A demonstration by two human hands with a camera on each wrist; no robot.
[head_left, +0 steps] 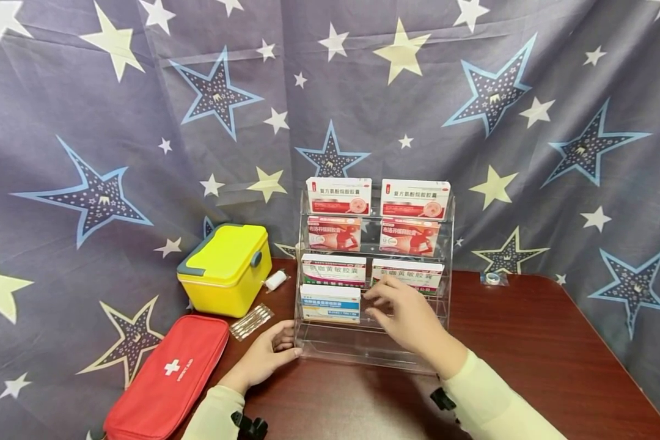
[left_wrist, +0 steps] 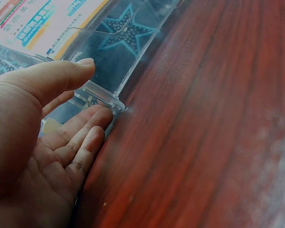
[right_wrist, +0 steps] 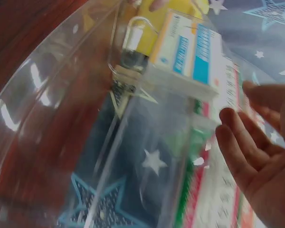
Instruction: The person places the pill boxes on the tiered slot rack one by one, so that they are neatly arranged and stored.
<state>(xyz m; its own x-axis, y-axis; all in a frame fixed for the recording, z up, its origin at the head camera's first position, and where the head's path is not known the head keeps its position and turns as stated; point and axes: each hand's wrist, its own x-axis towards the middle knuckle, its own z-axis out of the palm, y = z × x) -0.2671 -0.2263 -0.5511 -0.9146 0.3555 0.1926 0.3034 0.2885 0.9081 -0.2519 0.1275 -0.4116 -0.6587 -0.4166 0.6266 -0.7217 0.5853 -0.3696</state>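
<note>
A clear tiered display stand [head_left: 357,352] holds medicine boxes, two side by side on each of its upper three tiers. On the fourth tier, a blue-and-white medicine box [head_left: 330,305] stands at the left. My right hand [head_left: 409,315] is just right of that box, in front of a white-and-green medicine box [head_left: 418,275], its fingers loosely bent and nothing between them. My left hand [head_left: 266,354] is at the stand's lower left corner. In the left wrist view, its fingertips [left_wrist: 102,114] touch the corner, while the thumb extends over the clear side.
Left of the stand are a yellow box [head_left: 225,263] with a grey handle, a red first-aid pouch [head_left: 170,379], a packet of cotton swabs [head_left: 252,322] and a small white roll [head_left: 276,280]. A tape roll [head_left: 492,278] lies at the back right. Behind hangs a star-patterned curtain [head_left: 363,110].
</note>
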